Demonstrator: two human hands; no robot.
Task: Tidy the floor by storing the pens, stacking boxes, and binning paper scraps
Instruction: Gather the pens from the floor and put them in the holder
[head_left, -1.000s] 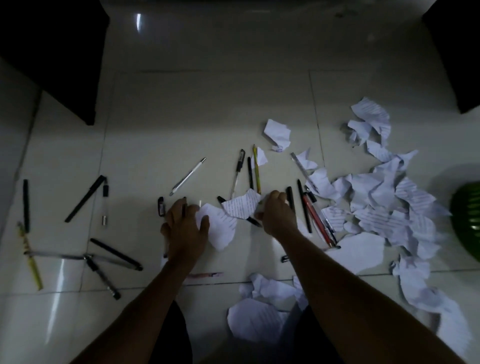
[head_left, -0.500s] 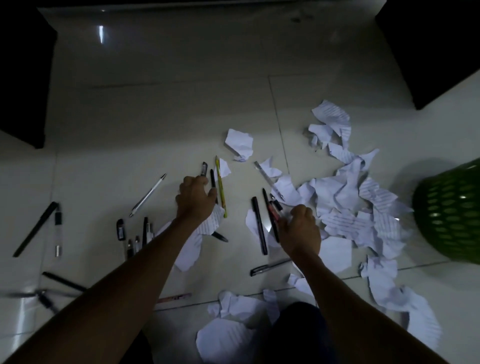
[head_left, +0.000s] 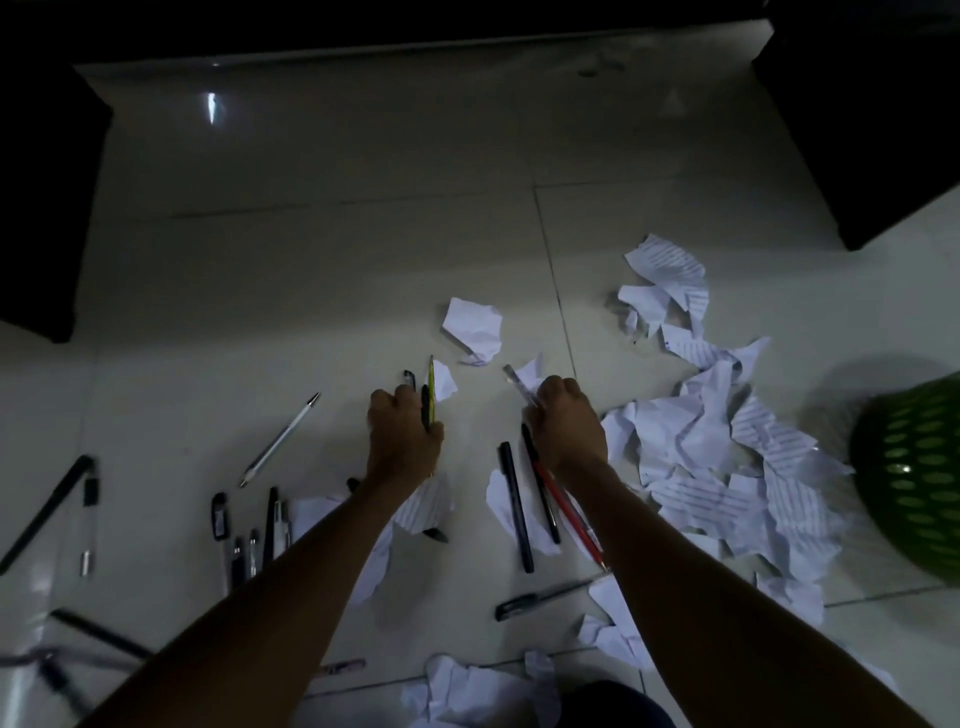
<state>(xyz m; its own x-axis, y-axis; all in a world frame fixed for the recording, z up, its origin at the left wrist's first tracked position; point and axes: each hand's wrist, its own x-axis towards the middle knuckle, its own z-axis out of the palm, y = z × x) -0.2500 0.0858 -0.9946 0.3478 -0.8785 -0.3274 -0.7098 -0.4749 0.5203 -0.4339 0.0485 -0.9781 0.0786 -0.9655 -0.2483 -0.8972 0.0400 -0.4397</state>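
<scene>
**A:** What have the hands got?

**B:** Both are closed round pens. The left hand grips a yellow pen with at least one black one beside it, tips poking out toward 12 o'clock. The right hand is curled round a clear pen, which sticks out toward 11.

**A:** And the red pen?

**B:** The red pen runs out from under the right wrist toward 5 o'clock, with a thin black pen alongside. The wrist covers their upper ends, so I can't tell whether the fingers grip them too.

**A:** What would you take next?

**B:** I'd guess the black marker. It lies on the floor between the forearms, at 7 o'clock from the right hand and just beside it. Its long axis runs nearly 12 to 6, leaning slightly toward 11 to 5. The right hand is clearly the nearer one and would only need to draw back toward the body.

**A:** Further out?

**B:** Another black pen lies toward 6, angled roughly 8 to 2. A white pen sits at 9 o'clock from the left hand, and a cluster of dark pens at about 8. Paper scraps are heaped at 3 o'clock from the right hand, with the green basket beyond them. I see no boxes or pen holder.
</scene>
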